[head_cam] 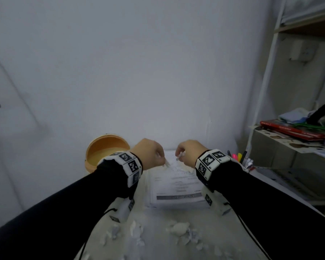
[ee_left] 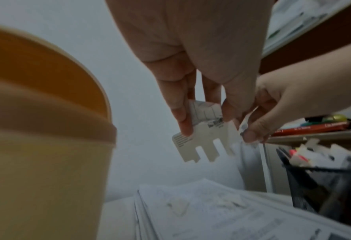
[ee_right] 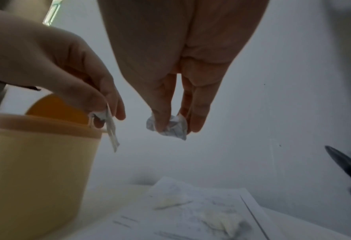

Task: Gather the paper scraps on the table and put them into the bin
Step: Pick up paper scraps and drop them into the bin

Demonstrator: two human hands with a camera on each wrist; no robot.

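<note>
Both hands hover above a stack of printed sheets (head_cam: 176,186), just right of the open tan bin (head_cam: 105,152). My left hand (head_cam: 163,160) pinches a flat notched card scrap (ee_left: 207,141) and some paper between thumb and fingers. My right hand (head_cam: 179,155) pinches a small crumpled paper ball (ee_right: 170,128) at its fingertips. In the right wrist view the left hand's scrap (ee_right: 112,133) hangs beside the bin rim (ee_right: 47,125). More white scraps (head_cam: 178,228) lie scattered on the near table, and two pale scraps (ee_right: 170,203) rest on the sheets.
A black mesh pen holder (head_cam: 240,160) with markers stands right of the sheets. A keyboard (head_cam: 289,182) lies beyond it. Further right, a shelf (head_cam: 270,134) holds red books and clothes. A plain wall runs close behind the bin and the table.
</note>
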